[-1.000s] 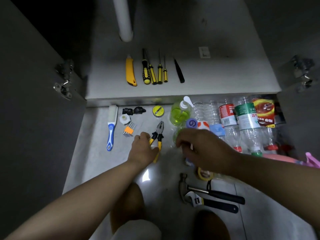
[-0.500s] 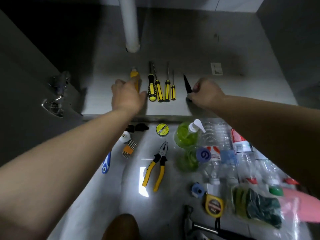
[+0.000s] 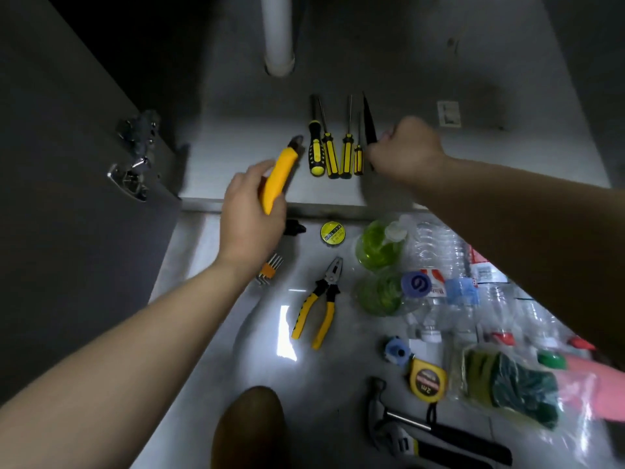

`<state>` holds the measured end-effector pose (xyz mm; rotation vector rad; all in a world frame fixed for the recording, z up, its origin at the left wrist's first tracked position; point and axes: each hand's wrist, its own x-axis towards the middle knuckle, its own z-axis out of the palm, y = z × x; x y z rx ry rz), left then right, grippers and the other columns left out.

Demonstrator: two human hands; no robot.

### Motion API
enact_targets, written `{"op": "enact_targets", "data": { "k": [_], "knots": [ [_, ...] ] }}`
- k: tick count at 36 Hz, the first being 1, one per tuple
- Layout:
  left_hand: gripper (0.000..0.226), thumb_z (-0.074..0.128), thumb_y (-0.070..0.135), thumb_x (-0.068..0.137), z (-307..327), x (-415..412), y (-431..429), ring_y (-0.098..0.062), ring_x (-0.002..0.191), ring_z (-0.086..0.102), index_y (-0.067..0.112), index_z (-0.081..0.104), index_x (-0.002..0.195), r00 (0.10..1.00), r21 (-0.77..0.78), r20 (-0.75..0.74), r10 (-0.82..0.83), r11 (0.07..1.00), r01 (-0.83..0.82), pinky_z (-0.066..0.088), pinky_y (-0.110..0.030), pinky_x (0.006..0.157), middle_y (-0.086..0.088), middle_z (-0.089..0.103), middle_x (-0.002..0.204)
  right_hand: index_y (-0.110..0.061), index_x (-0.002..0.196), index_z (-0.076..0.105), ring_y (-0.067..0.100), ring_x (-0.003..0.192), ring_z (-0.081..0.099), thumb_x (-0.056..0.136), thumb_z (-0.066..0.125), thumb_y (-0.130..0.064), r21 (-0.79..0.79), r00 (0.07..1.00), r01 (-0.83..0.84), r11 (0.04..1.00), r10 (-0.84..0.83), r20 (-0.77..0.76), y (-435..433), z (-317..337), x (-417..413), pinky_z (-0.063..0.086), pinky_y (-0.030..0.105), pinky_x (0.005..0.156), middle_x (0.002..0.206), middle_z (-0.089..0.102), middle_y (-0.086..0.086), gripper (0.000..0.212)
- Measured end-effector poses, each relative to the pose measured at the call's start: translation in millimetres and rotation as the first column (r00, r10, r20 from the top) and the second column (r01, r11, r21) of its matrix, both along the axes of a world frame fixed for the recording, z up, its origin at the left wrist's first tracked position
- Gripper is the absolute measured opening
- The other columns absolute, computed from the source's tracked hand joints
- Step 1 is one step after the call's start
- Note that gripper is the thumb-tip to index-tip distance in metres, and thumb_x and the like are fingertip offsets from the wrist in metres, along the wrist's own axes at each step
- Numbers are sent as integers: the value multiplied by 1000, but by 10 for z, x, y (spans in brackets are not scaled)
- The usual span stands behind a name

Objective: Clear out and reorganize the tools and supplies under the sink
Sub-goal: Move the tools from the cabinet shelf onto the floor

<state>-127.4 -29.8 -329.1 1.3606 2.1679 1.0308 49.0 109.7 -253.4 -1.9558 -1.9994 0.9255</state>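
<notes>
While the left hand (image 3: 250, 218) grips a yellow knife (image 3: 279, 170) above the cabinet floor (image 3: 230, 164), the right hand (image 3: 406, 150) pinches a black tool (image 3: 369, 123) beside the screwdrivers (image 3: 329, 154). Both seem light and stiff; hold mid-body, clear of tips.

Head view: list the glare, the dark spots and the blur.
Head view: white glare patch on the glossy floor left of the pliers. Head view: the cabinet interior goes near black at upper left. Head view: the utility knife in the left hand and the bagged gloves at lower right look motion-smeared.
</notes>
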Motion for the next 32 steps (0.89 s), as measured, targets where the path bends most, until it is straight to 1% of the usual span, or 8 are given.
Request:
{"op": "enact_targets", "data": {
  "k": [4,8,11,15,18,21,24,32],
  "knots": [
    [44,65,17,94,-126,53,-529,-8,106,53,27,56,135,1000,45,30,3,999,-4,48,-27,85,6,55,120,-2,86,65,30,79,61,85,62,-16,-28,986,-32,999,27,-165,-455,209,-190,49,36,65,82,64,20,14],
    [46,67,17,91,-331,98,-1008,-15,104,57,25,56,135,999,-47,17,-33,998,34,53,-37,86,7,57,119,-11,83,56,25,83,65,85,64,-20,-88,963,-101,991,75,-257,-1027,149,-305,54,36,67,83,67,6,12],
    [46,70,14,87,-486,103,-1278,-20,104,61,26,59,130,999,-119,35,-28,992,32,55,-41,86,12,57,114,-10,84,60,31,83,70,82,65,-18,-212,972,-140,967,93,-218,-1413,-106,-392,60,45,73,85,70,14,9],
    [41,68,17,86,-673,49,-1525,-20,104,60,29,60,125,1000,-212,2,-6,977,6,50,-33,82,10,60,114,-9,100,71,31,100,68,85,61,-31,-382,992,-124,916,121,-32,-1813,-547,-427,53,29,80,99,73,13,29],
    [41,65,17,87,-766,-6,-1661,-20,108,55,33,56,125,998,-265,-53,-29,964,13,47,-32,80,8,58,116,-5,113,68,31,107,67,86,62,-28,-454,998,-54,889,63,4,-1988,-853,-367,56,34,89,111,71,15,36],
    [41,65,18,89,-815,-53,-1773,-19,109,53,33,54,126,994,-306,-89,-62,952,32,48,-34,79,8,56,117,-2,129,56,32,116,62,89,65,-27,-450,998,1,893,29,60,-2068,-1047,-334,51,36,94,124,65,16,48],
    [43,66,22,90,-849,-104,-1851,-17,111,53,32,52,130,994,-352,-88,-60,936,26,51,-35,79,8,55,121,-7,126,55,32,113,64,90,65,-31,-415,995,24,910,21,103,-2089,-1169,-355,50,34,88,120,66,13,44],
    [46,68,31,91,-882,-188,-1878,-16,109,53,28,48,133,992,-377,-98,-81,925,38,52,-34,77,7,51,121,-6,127,51,36,115,61,91,64,-30,-331,987,39,943,16,160,-2053,-1331,-494,50,38,91,127,58,16,46]
  ]
}}
